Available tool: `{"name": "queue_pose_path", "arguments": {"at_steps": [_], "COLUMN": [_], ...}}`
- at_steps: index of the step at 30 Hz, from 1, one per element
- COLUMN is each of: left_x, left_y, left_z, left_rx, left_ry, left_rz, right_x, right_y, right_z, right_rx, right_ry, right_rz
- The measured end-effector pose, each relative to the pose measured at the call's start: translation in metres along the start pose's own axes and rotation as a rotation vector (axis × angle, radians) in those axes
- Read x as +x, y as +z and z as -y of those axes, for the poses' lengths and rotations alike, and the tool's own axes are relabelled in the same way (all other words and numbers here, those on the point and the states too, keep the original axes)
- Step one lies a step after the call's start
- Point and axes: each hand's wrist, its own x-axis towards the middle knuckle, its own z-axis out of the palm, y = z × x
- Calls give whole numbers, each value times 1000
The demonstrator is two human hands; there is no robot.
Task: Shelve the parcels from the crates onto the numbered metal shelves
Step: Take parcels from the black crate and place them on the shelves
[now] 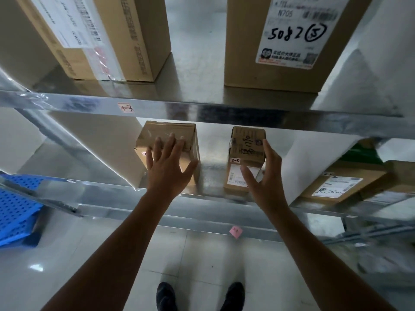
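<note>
standing close to the rack, shoes point(166, 296) on the pale floor. pressing the left hand point(168, 162) flat on the squat parcel point(168, 129), fingers straight and spread, grip wide and closed on nothing. cupping the narrow parcel point(246, 149) with the right hand point(263, 176), thumb across its front label, fingers up its right side, grip holding it. both set upright on the middle shelf point(213, 173), apart from each other, near its front lip.

could topple the narrow parcel on letting go: tall on a small base. by dragging the thumb back, could pull it over the lip and down to the floor. could skid the squat parcel sideways on the slick metal with an uneven push, into its neighbour. could also misfile: marked 2-3 on a small sticker, but checked against a pink tag point(235, 231) on the beam below that is too blurred to read. higher up, another tag point(125, 107), perhaps 1-3, under two large cartons point(269, 70).
</note>
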Motion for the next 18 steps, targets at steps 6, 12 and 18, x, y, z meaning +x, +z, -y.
{"name": "queue_pose_path", "arguments": {"at_steps": [6, 12, 18], "left_x": [-38, -100, -185], "left_y": [6, -10, -63], "left_z": [-2, 18, 109], "left_rx": [-120, -181, -169], "left_ry": [43, -3, -111], "left_rz": [-98, -26, -31], "right_x": [-29, -71, -137], "right_y": [-4, 17, 101], "right_z": [9, 56, 125], "right_rx": [-192, -344, -419], "right_ry": [-3, -139, -208], "right_rz": [78, 87, 317]}}
